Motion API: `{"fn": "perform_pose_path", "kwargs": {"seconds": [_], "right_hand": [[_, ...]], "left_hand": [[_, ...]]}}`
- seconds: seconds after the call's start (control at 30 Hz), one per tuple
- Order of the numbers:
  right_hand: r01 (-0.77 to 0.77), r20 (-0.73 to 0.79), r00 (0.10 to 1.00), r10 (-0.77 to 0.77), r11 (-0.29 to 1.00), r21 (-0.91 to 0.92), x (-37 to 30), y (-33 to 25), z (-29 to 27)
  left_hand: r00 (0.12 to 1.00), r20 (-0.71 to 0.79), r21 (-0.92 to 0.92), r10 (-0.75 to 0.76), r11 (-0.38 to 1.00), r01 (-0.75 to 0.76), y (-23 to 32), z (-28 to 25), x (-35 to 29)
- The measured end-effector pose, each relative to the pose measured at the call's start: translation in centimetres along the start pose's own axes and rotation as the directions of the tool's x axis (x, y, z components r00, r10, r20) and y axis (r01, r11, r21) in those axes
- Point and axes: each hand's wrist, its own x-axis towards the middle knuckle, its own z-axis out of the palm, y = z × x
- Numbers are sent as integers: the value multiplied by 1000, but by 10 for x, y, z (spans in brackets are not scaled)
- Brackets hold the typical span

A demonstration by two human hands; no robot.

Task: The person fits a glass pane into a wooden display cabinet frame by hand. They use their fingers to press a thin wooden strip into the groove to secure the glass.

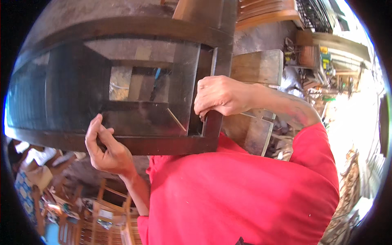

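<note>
A dark wooden frame [179, 145] with a glass pane [141, 116] set in it lies in front of me. On the glass rests a thin wooden stick [176, 119], slanting toward the pane's right end. My right hand [218, 96] reaches over the gap between that end and the frame's side rail. Its fingers are bent and pressed together, pointing down into the gap; what they hold, if anything, is mostly hidden. At the near rail, my left hand [107, 149] has its palm turned up, fingers loosely bent and apart, holding nothing.
Wooden planks [253, 69] of a bench or stand extend right of the frame. A slatted wooden piece [265, 12] stands at the far side. Chair-like wooden furniture [108, 204] fills the lower left. Tools and scraps lie along the right.
</note>
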Motion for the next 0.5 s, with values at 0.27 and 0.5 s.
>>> {"fn": "perform_pose_path", "kwargs": {"seconds": [0.27, 0.5], "right_hand": [[24, -20, 1000, -24, 1000, 12, -18, -3, 1], [102, -446, 894, -44, 989, 106, -18, -35, -68]], "left_hand": [[763, 620, -87, -184, 950, 300, 94, 9, -30], [560, 784, 135, -268, 954, 268, 135, 17, -39]]}}
